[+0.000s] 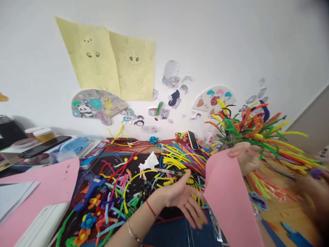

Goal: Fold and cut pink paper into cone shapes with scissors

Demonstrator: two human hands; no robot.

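Note:
My left hand (183, 199) reaches in from the bottom with fingers spread, holding nothing, just left of a pink sheet of paper (228, 195). Pinched at its top edge, that sheet hangs from my right hand (245, 156), and it partly hides my right forearm. Beyond my left hand are scissors (177, 172), partly covered by yellow pipe cleaners (174, 159). A crumpled white tissue (150, 160) lies close by. Many cut pipe cleaner pieces (115, 202) are scattered on the dark mat to the left.
A blue glue gun (89, 192) and pipe cleaner flowers (88, 220) lie left. Another pink sheet (56, 178) sits under white papers and a white case (42, 226). A tall pipe cleaner bunch (252, 127) stands back right. Another person's blurred hand (311, 192) is at right.

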